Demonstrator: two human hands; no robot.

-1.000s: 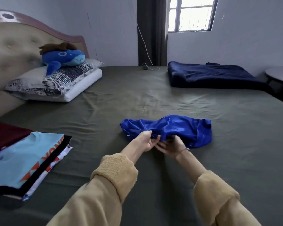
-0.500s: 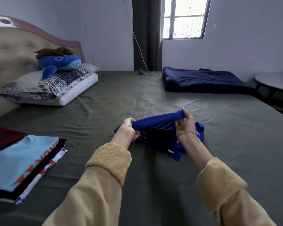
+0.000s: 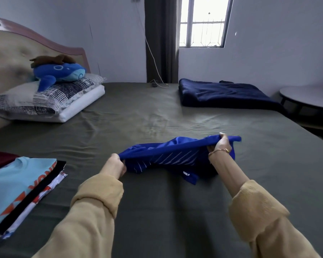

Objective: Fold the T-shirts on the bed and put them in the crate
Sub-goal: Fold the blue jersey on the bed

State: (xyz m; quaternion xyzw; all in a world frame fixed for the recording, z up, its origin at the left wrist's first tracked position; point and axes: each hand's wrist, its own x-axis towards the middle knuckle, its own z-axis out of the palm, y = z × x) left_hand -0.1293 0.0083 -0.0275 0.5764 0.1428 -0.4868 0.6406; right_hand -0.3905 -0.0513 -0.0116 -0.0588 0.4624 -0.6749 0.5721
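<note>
A royal-blue T-shirt (image 3: 168, 155) with white diagonal stripes is stretched a little above the olive bed sheet (image 3: 157, 211) in the middle of the bed. My left hand (image 3: 116, 166) grips its left end low, near the sheet. My right hand (image 3: 221, 146) pinches the right end higher up, so the top edge runs taut between both hands. The rest of the shirt sags onto the sheet below. A stack of folded T-shirts (image 3: 21, 185), light blue on top, lies at the bed's left edge. No crate is in view.
Pillows (image 3: 48, 101) with a blue whale plush (image 3: 60, 71) lie by the headboard at the back left. A folded navy blanket (image 3: 224, 94) lies at the back right. A round side table (image 3: 309, 97) stands right of the bed. A dark red cloth (image 3: 0, 159) lies by the stack.
Both hands took hold of the blue shirt's near edge, lifted it and pulled apart. The right hand has moved farther right, stretching the shirt wider.
</note>
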